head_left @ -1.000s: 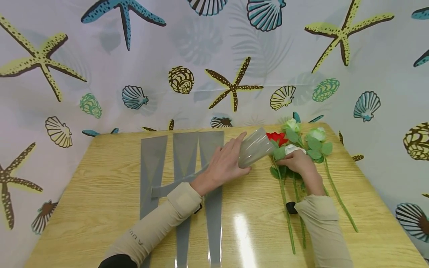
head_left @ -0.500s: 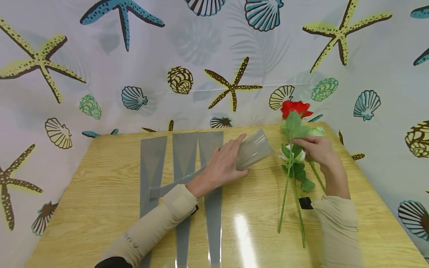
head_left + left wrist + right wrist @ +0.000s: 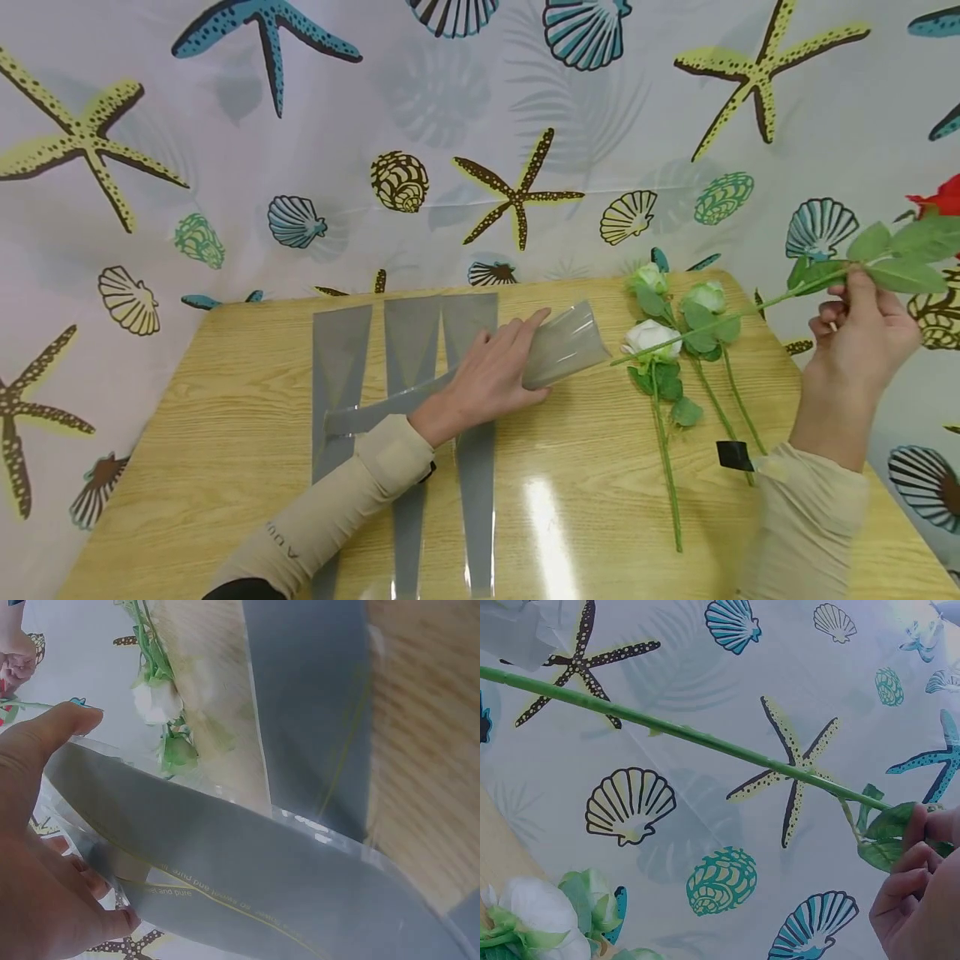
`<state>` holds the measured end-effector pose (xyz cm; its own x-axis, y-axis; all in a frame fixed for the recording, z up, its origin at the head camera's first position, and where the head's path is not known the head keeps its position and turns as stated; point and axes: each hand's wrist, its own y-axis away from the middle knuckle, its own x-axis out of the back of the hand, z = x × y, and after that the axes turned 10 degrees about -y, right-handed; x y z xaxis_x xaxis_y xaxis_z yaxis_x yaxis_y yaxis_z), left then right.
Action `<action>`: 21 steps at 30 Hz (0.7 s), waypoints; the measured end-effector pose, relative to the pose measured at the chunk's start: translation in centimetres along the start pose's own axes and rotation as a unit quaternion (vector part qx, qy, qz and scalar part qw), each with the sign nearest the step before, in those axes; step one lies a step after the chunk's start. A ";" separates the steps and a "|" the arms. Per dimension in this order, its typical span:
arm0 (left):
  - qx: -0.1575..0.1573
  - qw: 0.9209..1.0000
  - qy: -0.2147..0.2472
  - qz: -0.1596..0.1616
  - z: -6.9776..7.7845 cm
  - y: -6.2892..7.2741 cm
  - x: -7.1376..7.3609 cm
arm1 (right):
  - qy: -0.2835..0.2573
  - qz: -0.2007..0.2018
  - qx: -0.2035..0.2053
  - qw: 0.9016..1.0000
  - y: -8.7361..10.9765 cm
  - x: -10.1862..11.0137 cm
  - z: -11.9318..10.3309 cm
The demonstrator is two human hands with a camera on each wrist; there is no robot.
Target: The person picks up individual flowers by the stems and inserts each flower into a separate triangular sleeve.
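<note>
My right hand (image 3: 855, 342) pinches the leafy upper stem of an artificial red rose (image 3: 941, 198), raised at the table's right side. The bloom is partly cut off by the frame edge. The rose's green stem (image 3: 705, 739) slants down leftward, its bare end right at the mouth of a clear and grey plastic flower sleeve (image 3: 564, 346). Around that sleeve my left hand (image 3: 487, 375) curls, thumb on one side and fingers on the other. Its mouth gapes toward the right. Gold lettering runs along the sleeve (image 3: 187, 825) in the left wrist view.
Three white roses (image 3: 652, 340) with green stems lie on the right of the wooden table (image 3: 247, 400). Several flat grey sleeves (image 3: 471, 321) lie side by side under my left arm. A patterned cloth (image 3: 337, 125) hangs behind the table.
My right hand has picked the red rose up from among the white ones and carried it right, tilting its stem toward the sleeve. The left hand has kept its hold, shifting slightly.
</note>
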<state>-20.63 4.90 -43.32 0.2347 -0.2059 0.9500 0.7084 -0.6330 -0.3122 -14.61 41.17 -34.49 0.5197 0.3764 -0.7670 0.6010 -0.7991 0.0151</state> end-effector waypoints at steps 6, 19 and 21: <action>-0.009 1.000 -0.004 0.004 -0.1 0.5 -0.4 | -0.055 0.021 0.046 0.997 0.9 -0.4 -0.6; -0.020 1.000 -0.015 0.011 -0.2 1.1 -0.4 | -0.110 -0.056 0.018 0.992 2.9 -2.6 0.6; -0.019 1.000 -0.010 0.011 -0.2 1.2 -0.5 | -0.103 -0.066 0.032 0.992 3.3 -3.0 0.9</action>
<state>-20.03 4.13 -44.11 0.2630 -0.2051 0.9428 0.6781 -0.6559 -0.3318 -14.71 36.98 -32.67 0.3001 0.3806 -0.8747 0.6125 -0.7798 -0.1292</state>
